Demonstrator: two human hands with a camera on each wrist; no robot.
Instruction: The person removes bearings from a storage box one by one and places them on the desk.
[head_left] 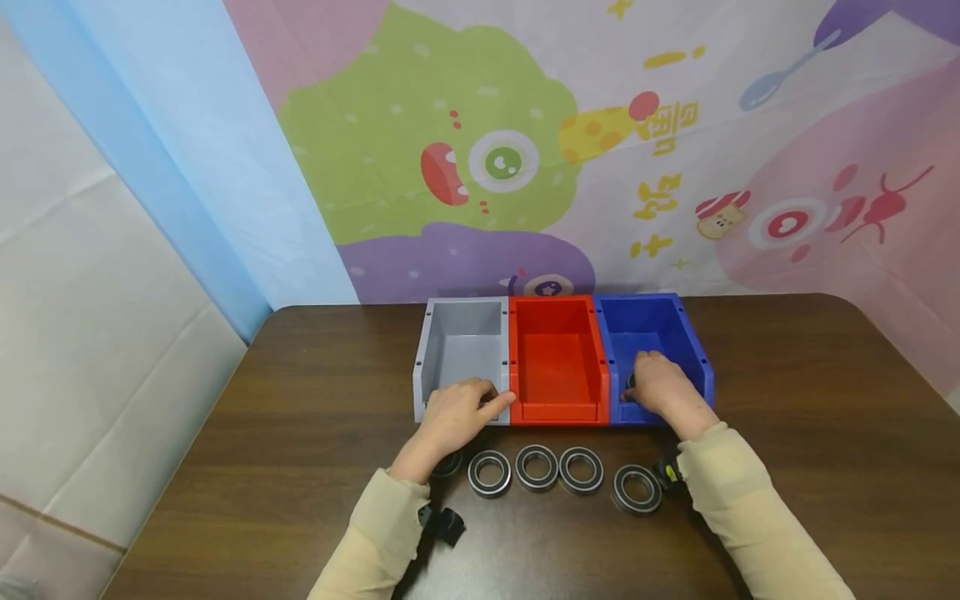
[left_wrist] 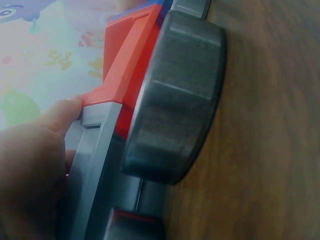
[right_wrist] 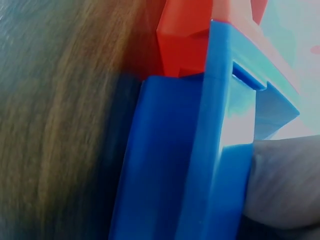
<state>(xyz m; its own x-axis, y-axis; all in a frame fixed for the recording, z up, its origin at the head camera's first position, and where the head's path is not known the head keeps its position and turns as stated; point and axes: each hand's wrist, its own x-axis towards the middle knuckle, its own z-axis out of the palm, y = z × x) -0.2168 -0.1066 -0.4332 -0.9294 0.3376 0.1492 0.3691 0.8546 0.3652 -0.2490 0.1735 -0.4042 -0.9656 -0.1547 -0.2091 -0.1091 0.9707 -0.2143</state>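
Note:
Grey (head_left: 459,321), red (head_left: 557,412) and blue (head_left: 697,350) bins stand side by side. My left hand (head_left: 459,415) lies curled over the grey bin's front lip, with a dark bearing (head_left: 490,400) showing between fingers and thumb. In the left wrist view the thumb (left_wrist: 60,117) presses the grey bin's corner (left_wrist: 95,117) beside the red bin (left_wrist: 127,60). My right hand (head_left: 660,390) is curled at the blue bin's front, with a dark bearing edge (head_left: 630,383) at its fingertips. The right wrist view shows a finger (right_wrist: 285,185) against the blue rim (right_wrist: 220,125).
Several black-and-silver bearings lie in a row on the brown table (head_left: 810,433) before the bins: one under my left wrist (head_left: 450,464) (left_wrist: 172,100), others at the middle (head_left: 489,473) (head_left: 536,467) and right (head_left: 636,488). A cartoon backdrop stands behind the bins.

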